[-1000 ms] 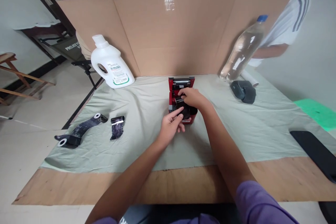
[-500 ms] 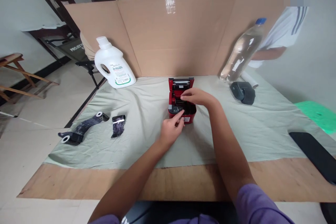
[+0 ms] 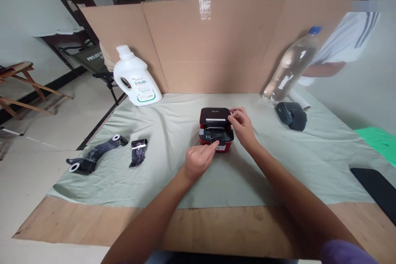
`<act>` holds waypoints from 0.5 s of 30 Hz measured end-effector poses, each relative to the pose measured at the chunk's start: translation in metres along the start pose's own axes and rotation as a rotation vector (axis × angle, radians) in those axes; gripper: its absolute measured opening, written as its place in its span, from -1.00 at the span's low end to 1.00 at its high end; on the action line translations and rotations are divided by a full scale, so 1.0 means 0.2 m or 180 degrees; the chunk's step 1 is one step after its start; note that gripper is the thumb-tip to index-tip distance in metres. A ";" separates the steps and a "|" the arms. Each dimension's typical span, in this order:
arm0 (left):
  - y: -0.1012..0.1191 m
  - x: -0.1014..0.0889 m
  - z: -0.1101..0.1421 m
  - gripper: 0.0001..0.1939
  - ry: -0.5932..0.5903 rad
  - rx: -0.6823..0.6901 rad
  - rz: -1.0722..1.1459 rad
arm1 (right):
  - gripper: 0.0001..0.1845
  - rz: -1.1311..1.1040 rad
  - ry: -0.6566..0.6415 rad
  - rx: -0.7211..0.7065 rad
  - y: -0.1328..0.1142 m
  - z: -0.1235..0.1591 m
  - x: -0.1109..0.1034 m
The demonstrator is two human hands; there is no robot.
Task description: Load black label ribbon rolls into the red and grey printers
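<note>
As right fingers grip the black lid, left fingers closed on dark film, red box between

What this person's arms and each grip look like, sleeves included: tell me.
The left grip and right grip are ungloved hands, with no rings visible. The left forearm and right forearm are bare, with no watch, bracelet or marking visible. Farther up on the right, a purple sleeve shows at the picture's lower edge.
</note>
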State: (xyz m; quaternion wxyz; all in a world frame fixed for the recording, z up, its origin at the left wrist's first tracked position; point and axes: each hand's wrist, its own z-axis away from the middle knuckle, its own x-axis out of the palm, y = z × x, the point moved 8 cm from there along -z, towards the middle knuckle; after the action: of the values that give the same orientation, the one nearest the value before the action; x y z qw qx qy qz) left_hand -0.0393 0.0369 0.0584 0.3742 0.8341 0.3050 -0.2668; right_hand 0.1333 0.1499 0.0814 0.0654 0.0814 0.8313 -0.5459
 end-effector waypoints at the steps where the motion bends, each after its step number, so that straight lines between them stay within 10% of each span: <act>1: 0.00 0.00 0.00 -0.64 0.0008 0.0034 -0.0023 | -0.80 -0.0049 -0.0024 0.0067 0.02 0.04 -0.01; 9: 0.01 -0.05 0.01 -0.72 0.0157 -0.0160 0.0212 | -0.47 -0.0781 -0.0123 0.0639 0.20 0.14 0.07; 15: -0.33 -0.10 -0.17 -0.53 0.0614 -0.1860 0.1240 | -0.33 -0.0971 -0.0307 0.0722 0.32 0.15 0.12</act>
State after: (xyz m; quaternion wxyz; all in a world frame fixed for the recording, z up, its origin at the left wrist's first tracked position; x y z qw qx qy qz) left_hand -0.0912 0.0927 0.0615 0.6101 0.7557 0.2377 -0.0123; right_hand 0.1237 0.1480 0.0076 0.0122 -0.0649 0.7631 -0.6429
